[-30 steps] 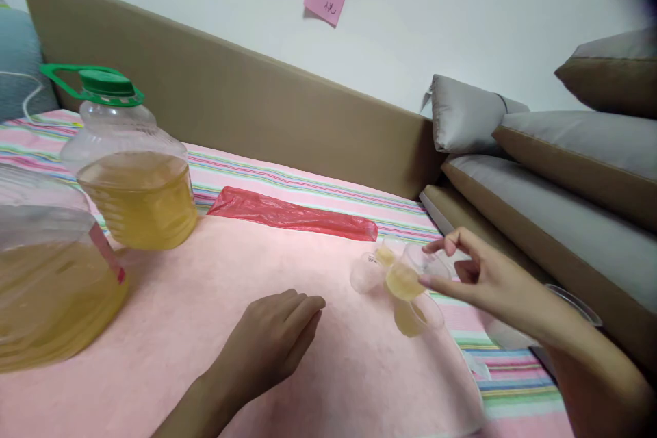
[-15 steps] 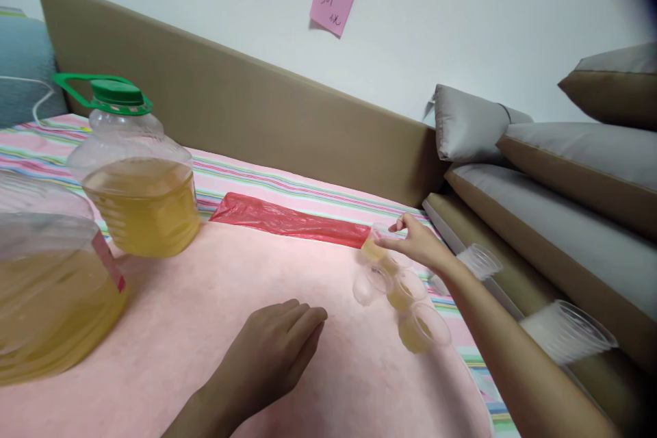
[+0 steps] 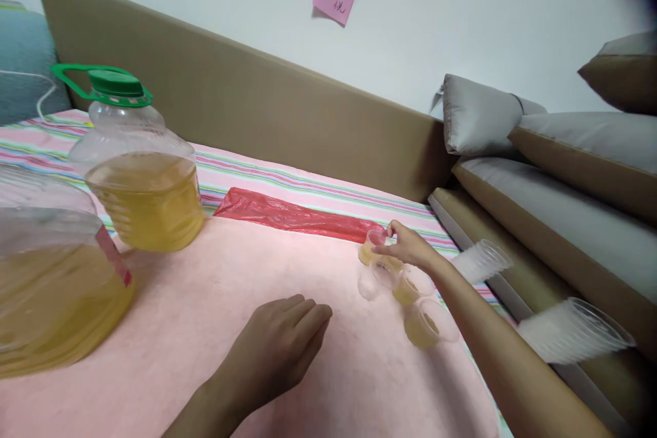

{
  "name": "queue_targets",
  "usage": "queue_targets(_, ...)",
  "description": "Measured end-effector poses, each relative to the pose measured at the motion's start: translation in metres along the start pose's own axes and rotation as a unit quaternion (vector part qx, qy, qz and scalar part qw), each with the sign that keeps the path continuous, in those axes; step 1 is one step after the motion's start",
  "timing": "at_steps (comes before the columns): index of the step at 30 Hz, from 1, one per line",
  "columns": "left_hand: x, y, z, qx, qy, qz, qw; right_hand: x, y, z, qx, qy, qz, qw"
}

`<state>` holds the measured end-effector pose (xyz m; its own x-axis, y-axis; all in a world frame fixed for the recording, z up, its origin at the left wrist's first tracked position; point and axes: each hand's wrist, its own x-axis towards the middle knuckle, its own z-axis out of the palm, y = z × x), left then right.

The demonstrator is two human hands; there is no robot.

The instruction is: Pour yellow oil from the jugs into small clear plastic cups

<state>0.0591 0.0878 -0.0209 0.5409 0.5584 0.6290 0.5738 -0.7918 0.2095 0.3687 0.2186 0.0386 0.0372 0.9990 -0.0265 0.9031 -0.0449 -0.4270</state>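
Observation:
At the far right of the pink mat, my right hand (image 3: 408, 246) has its thumb and forefinger on the rim and side of a clear plastic cup (image 3: 365, 252) with yellow liquid in it. Close by stand several more such cups; the nearest cup (image 3: 421, 330) holds yellow liquid, while a clear cup (image 3: 366, 285) on the left looks empty. My left hand (image 3: 287, 335) hovers over the middle of the mat, fingers curled together, with nothing visible in it; its palm side is hidden.
Two large jugs of yellow liquid stand left: a green-capped jug (image 3: 148, 205) and a nearer jug (image 3: 51, 308), cut off by the frame. A red plastic bag (image 3: 292, 215) lies behind the mat (image 3: 230, 274). Stacked cups (image 3: 575, 332) and grey cushions (image 3: 575, 185) line the right.
My right hand and the cup at its fingers have shifted slightly left and nearer relative to the other cups. The left hand has hardly moved; the view has tilted a little.

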Motion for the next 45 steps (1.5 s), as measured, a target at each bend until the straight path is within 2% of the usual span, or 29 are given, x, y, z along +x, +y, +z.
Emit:
queue_targets(14,0.002,0.001,0.0,-0.007,-0.012,-0.002,1.0,0.001,0.0,0.004,-0.005,-0.014,0.01,1.0)
queue_targets(28,0.0,0.0,0.002,-0.01,-0.023,0.0,1.0,-0.001,-0.003,0.001,0.059,-0.052,0.044,0.996)
queue_targets(31,0.001,0.001,0.001,-0.009,-0.02,-0.002,1.0,-0.003,-0.007,-0.001,0.058,-0.037,0.038,0.997)
queue_targets(33,0.001,0.001,0.0,-0.012,-0.021,-0.006,1.0,-0.006,-0.011,-0.006,0.047,-0.005,0.025,0.999)
queue_targets(36,0.0,0.001,0.0,-0.018,-0.021,-0.008,1.0,-0.018,-0.015,-0.017,0.024,0.054,-0.004,0.998)
queue_targets(38,-0.001,0.001,-0.001,-0.015,-0.021,-0.005,1.0,-0.033,-0.015,-0.024,0.011,0.071,-0.011,0.997)
queue_targets(41,0.001,0.001,-0.001,-0.012,-0.021,0.0,1.0,-0.061,-0.014,-0.028,-0.021,0.055,0.002,0.998)
queue_targets(45,0.001,0.003,0.001,-0.011,-0.024,0.002,1.0,-0.088,-0.013,-0.02,-0.058,-0.001,-0.003,0.998)
